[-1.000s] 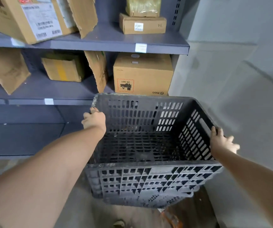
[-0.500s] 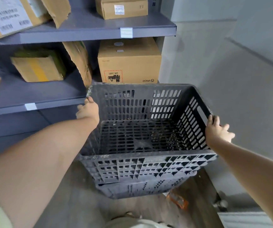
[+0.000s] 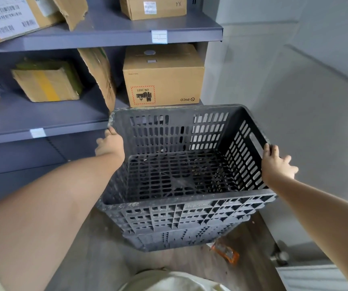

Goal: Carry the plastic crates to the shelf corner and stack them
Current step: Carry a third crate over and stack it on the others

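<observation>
Your left hand (image 3: 110, 143) and right hand (image 3: 276, 164) grip crate (image 3: 179, 211) rims — dark grey, slotted, dusty, empty; 2 nested.

The dark grey slotted plastic crate (image 3: 181, 164) is empty and open side up. It sits nested on another dark grey plastic crate (image 3: 179, 238) beneath it.

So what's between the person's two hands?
In the head view, only the dark crate: the left hand grips its left rim, the right hand its right rim. The crate is empty.
</observation>
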